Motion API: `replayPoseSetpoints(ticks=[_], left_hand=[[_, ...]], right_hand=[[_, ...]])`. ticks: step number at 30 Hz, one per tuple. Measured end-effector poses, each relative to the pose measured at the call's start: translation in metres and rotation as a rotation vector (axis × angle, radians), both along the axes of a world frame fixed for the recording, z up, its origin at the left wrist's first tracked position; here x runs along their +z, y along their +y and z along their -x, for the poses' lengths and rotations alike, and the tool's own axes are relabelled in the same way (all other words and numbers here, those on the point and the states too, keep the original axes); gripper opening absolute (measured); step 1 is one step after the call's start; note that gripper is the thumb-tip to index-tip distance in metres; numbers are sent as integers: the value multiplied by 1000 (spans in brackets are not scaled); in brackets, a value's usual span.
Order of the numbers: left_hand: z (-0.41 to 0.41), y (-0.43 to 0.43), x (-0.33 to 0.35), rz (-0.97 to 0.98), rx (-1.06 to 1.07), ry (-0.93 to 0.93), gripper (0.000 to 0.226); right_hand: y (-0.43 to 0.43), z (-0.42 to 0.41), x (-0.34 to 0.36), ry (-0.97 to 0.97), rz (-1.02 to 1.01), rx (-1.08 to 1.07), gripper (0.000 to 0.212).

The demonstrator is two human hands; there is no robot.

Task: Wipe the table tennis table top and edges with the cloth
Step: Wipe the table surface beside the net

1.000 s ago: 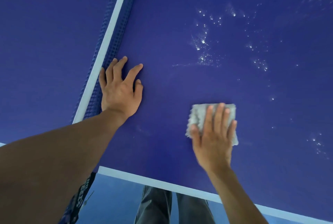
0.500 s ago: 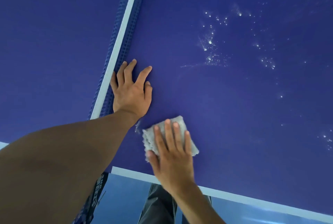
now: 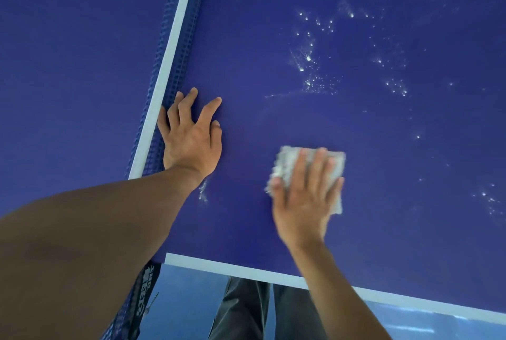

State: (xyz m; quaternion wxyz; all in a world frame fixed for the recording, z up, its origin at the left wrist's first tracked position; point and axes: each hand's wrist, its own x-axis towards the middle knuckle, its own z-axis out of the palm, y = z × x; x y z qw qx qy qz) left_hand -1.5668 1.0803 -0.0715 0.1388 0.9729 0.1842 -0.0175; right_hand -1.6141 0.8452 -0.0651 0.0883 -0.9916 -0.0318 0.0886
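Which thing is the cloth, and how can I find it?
Start at the big blue table, with its net on the left. Near the white front edge, the right hand presses flat on the cloth. It is the only pale grey, fuzzy square there.

cloth (image 3: 284, 164) partly hidden under right hand (image 3: 304, 205), net lettering (image 3: 143, 293) unreadable, left forearm (image 3: 82, 243) cut off bottom-left

Hands on the table top (image 3: 356, 126), net (image 3: 178, 52) off to the left.
The left hand (image 3: 191, 137) sits right against the net, and the right hand (image 3: 301, 202) is on the cloth (image 3: 287, 164) to its right, near the front edge. Droplets (image 3: 309, 57) lie further back, plus maybe a smear (image 3: 203, 191) by the left wrist.
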Motion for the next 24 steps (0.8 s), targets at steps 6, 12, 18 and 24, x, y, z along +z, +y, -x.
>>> replayPoseSetpoints(ticks=[6,12,18,24], left_hand=[[-2,3,3,84,18,-6,45],[-6,24,17,385,-33,126,47],[-4,34,22,427,-71,214,45],[1,31,17,366,-80,190,46]], right_hand=[[51,23,-4,20,-17,264,67],[86,0,2,61,-50,429,66],[124,105,6,107,-140,834,73],[53,132,5,67,-52,955,74]])
